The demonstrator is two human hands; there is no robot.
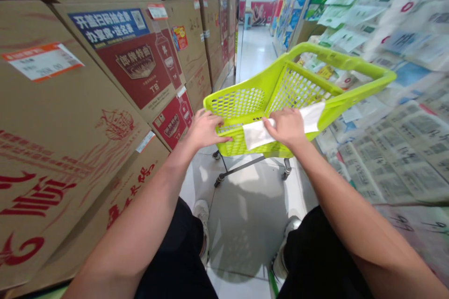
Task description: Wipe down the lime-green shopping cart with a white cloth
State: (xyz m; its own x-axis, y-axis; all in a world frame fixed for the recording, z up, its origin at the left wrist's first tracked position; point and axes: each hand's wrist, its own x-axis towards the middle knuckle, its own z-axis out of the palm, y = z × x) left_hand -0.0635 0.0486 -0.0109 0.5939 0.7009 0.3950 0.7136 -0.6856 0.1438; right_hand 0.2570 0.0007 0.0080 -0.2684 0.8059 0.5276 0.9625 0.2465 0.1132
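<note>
Lime-green shopping cart [293, 91], lattice-sided, stood upright at a slant; white cloth [256, 134] lay along its near side.

The shopping cart [257, 98] is bright lime green (perforated in a lattice of small holes), and the cloth [257, 134] is plain white. Brown cartons [70, 107] carry red print, one with a dark red panel [140, 74] under a white-lettered blue strip [112, 23]. The trousers [168, 252] are black.

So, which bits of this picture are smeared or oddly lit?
In the head view, the wrapped packs at right look smeared, while the left hand and right hand look fairly clear; same view, a shadow flecked with light darkens the near floor, and the farther aisle floor gleams pale.
</note>
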